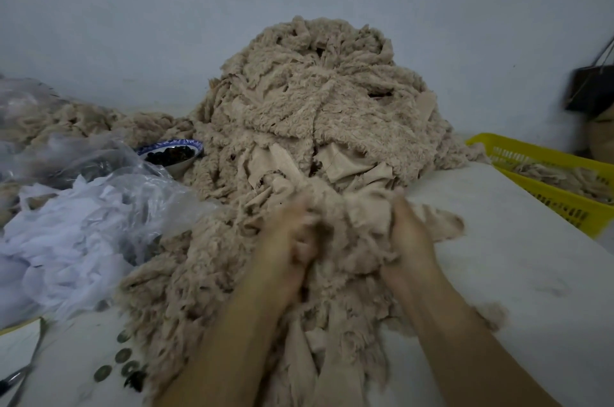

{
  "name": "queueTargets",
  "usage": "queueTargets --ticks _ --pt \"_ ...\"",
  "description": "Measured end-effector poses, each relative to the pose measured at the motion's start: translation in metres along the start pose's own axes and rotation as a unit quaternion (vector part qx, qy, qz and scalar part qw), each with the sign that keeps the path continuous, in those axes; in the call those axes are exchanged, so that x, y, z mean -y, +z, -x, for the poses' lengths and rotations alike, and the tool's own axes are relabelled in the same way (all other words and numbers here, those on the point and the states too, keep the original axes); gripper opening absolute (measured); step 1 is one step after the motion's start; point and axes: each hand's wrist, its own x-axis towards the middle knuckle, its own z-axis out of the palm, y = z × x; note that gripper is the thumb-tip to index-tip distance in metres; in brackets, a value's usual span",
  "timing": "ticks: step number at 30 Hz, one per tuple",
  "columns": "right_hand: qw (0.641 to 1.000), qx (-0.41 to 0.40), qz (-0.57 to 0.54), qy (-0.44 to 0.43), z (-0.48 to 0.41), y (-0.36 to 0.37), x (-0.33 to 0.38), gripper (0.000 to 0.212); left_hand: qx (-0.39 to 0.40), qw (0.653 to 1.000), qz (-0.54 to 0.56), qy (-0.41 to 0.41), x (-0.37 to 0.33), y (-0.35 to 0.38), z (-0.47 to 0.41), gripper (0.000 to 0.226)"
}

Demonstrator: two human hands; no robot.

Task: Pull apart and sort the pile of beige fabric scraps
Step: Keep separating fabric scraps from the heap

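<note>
1. Both hands are blurring with motion, and the fingertips are sinking into fabric, so they are hard to make out. The left hand (292,235) is curling its fingers round a wad from the pile. The right hand (410,235) is clutching the same wad from the other side.
2. The tall pile of shaggy beige fabric scraps (315,107) is sitting on the white table (515,257) against the wall and spilling toward the person. Fleecy faces and smooth backs are both showing.
3. A yellow slotted plastic basket (548,205), cut off at the right, is holding more beige scraps.
4. Counting: two hands, one basket, one blue-rimmed bowl (172,155) of dark bits, and at least four small round dark discs (123,355).
</note>
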Motion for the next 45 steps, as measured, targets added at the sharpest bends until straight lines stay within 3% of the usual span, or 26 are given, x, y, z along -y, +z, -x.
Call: queueTargets --ticks 1,3,4,7,10,14,19,21,25,27,29,32,34,35,38,41,45 --pt "1.000 0.014 0.027 0.005 0.003 0.006 -0.007 0.037 0.019 0.987 -0.156 0.034 0.007 0.012 0.007 0.026" --pt "0.999 0.037 0.039 0.004 0.009 0.009 -0.010 0.043 0.063 0.937 -0.327 0.105 0.013 0.023 0.016 0.005" --pt "0.999 0.044 0.030 -0.005 0.009 0.007 -0.007 0.047 0.098 0.907 -0.384 0.145 0.012 0.020 0.015 0.022" --pt "0.996 0.045 0.043 -0.059 0.007 -0.002 -0.001 0.045 0.170 0.841 -0.465 0.218 0.012 0.017 0.016 0.060" --pt "0.994 0.033 0.045 -0.090 0.010 0.004 -0.004 0.031 0.140 0.811 -0.514 0.240 0.022 0.022 0.016 0.048" --pt "0.996 0.013 -0.041 -0.076 0.004 0.002 0.001 0.021 0.054 0.866 -0.457 0.197 0.025 0.013 0.010 0.016" --pt "0.989 0.028 -0.135 -0.046 0.000 -0.005 0.002 0.016 0.072 0.960 -0.266 0.050 0.013 0.009 0.014 0.043" --pt "0.988 0.036 -0.140 -0.044 -0.001 -0.005 0.001 0.019 0.055 0.978 -0.202 0.005 0.011 0.009 0.014 0.034" --pt "0.986 0.054 -0.151 -0.039 -0.002 -0.007 -0.001 0.033 0.029 0.993 -0.115 -0.007 0.009 0.011 0.012 0.034" --pt "0.983 0.118 -0.135 -0.050 0.001 -0.008 -0.002 0.051 0.041 0.998 -0.037 -0.014 0.006 0.013 0.010 0.036" --pt "0.973 0.206 -0.001 -0.103 0.008 -0.006 -0.008 0.049 0.046 0.997 0.067 -0.017 0.002 0.013 0.007 0.042" --pt "0.900 0.269 0.283 -0.193 0.025 0.002 -0.020 0.032 0.068 0.978 0.198 -0.016 -0.004 0.008 0.006 0.046" --pt "0.862 0.254 0.368 -0.238 0.027 0.005 -0.026 0.014 0.058 0.968 0.243 -0.016 -0.007 0.004 0.005 0.047" --pt "0.854 0.234 0.383 -0.263 0.025 0.003 -0.027 0.020 0.047 0.966 0.255 -0.015 -0.008 0.002 0.003 0.048" --pt "0.880 0.181 0.340 -0.278 0.024 0.001 -0.018 0.032 0.026 0.964 0.265 -0.014 -0.008 -0.003 -0.002 0.058" --pt "0.885 0.155 0.337 -0.283 0.023 -0.002 -0.015 0.023 0.030 0.967 0.254 -0.021 -0.009 -0.005 -0.002 0.074" --pt "0.871 0.155 0.376 -0.274 0.025 0.001 -0.018 0.017 0.070 0.971 0.224 -0.043 -0.005 -0.003 -0.001 0.028"
